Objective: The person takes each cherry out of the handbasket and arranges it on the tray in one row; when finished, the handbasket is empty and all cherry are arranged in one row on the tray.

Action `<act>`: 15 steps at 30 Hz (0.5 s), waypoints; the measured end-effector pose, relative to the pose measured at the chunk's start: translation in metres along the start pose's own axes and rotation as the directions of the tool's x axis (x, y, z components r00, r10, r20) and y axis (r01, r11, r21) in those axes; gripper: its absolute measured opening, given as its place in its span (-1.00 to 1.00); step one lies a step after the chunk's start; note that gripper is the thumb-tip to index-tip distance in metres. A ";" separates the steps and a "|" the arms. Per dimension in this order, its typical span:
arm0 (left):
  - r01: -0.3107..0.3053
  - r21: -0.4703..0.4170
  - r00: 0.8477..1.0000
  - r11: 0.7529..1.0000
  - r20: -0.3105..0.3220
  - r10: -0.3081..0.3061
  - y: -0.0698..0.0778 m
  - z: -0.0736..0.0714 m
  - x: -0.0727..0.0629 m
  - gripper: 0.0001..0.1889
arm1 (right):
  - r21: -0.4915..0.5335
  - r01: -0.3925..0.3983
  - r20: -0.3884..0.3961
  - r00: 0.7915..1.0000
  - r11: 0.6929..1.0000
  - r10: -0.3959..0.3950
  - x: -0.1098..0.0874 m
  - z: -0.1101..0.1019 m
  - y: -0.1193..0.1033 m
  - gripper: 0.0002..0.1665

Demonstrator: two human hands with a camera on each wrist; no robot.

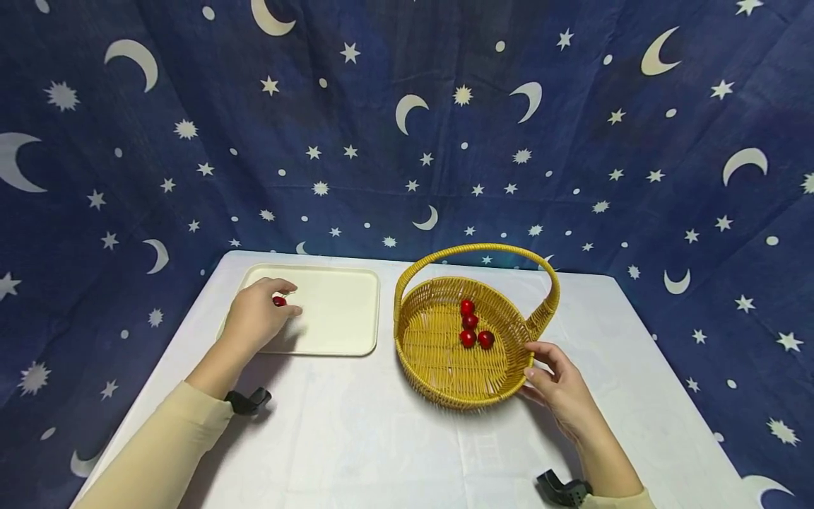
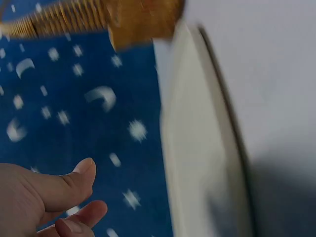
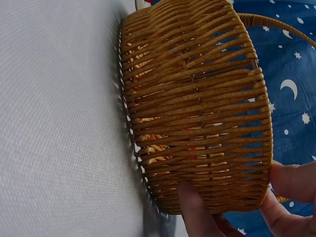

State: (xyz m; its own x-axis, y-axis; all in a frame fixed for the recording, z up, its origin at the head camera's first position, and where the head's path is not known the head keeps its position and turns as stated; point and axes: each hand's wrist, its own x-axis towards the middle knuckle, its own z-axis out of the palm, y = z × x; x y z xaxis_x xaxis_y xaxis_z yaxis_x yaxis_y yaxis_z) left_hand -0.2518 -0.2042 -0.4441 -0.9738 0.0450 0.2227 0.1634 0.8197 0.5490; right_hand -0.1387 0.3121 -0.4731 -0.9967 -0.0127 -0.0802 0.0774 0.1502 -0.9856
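Note:
My left hand (image 1: 259, 311) hovers over the left part of a cream tray (image 1: 340, 311), thumb and fingers apart. A dark red cherry (image 1: 279, 301) with a thin stem shows in the gap between them in the head view. In the left wrist view, that gap holds only backdrop, and the thumb (image 2: 74, 185) stands apart from the fingers. With my right hand (image 1: 559, 382) I grip the right rim of a yellow-brown wicker basket (image 1: 416, 371); one finger presses its outer wall in the right wrist view. Several red cherries (image 1: 468, 338) lie grouped inside the basket.
The basket's tall arched handle (image 1: 477, 247) rises over its opening. A white cloth (image 1: 356, 438) covers the table under tray and basket. Behind hangs a dark blue curtain (image 1: 381, 85) with moons and stars. Black bands (image 1: 248, 401) sit on both wrists.

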 end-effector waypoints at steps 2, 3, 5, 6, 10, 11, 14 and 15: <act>-0.039 -0.029 0.999 0.999 0.006 0.039 0.020 -0.001 -0.006 -0.58 | -0.003 0.002 -0.001 1.000 1.000 -0.002 0.000 0.000 0.000 -0.45; -0.056 -0.045 0.998 0.997 0.012 0.056 0.030 -0.002 -0.009 -0.59 | -0.004 0.002 -0.001 1.000 1.000 -0.002 0.000 0.000 0.000 -0.44; -0.083 -0.074 0.996 0.994 0.037 0.086 0.049 -0.001 -0.016 -0.62 | -0.006 0.000 0.000 1.000 1.000 0.000 -0.001 0.000 0.000 -0.44; -0.101 -0.088 0.993 0.991 0.051 0.106 0.058 0.000 -0.020 -0.62 | -0.008 -0.001 0.001 1.000 1.000 0.001 -0.001 0.000 0.000 -0.44; -0.151 -0.139 0.979 0.979 0.116 0.168 0.086 0.008 -0.033 -0.64 | 0.000 -0.003 0.002 1.000 1.000 0.003 0.000 -0.001 0.002 -0.44; -0.166 -0.150 0.974 0.975 0.131 0.186 0.093 0.010 -0.036 -0.64 | 0.003 -0.002 0.004 1.000 1.000 0.002 0.000 -0.001 0.002 -0.44; -0.222 -0.191 0.952 0.956 0.169 0.254 0.114 0.020 -0.045 -0.65 | 0.011 0.002 0.007 1.000 1.000 -0.002 0.000 -0.002 0.002 -0.44; -0.244 -0.203 0.944 0.948 0.174 0.281 0.122 0.024 -0.047 -0.66 | 0.013 0.002 0.006 1.000 1.000 -0.002 0.001 -0.003 0.002 -0.45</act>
State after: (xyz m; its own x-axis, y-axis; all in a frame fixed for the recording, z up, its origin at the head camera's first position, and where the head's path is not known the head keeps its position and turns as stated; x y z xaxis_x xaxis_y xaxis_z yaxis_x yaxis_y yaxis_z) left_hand -0.1895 -0.0929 -0.4069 -0.9008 0.3721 0.2237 0.4249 0.6500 0.6300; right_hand -0.1392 0.3149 -0.4745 -0.9967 -0.0192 -0.0787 0.0754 0.1371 -0.9877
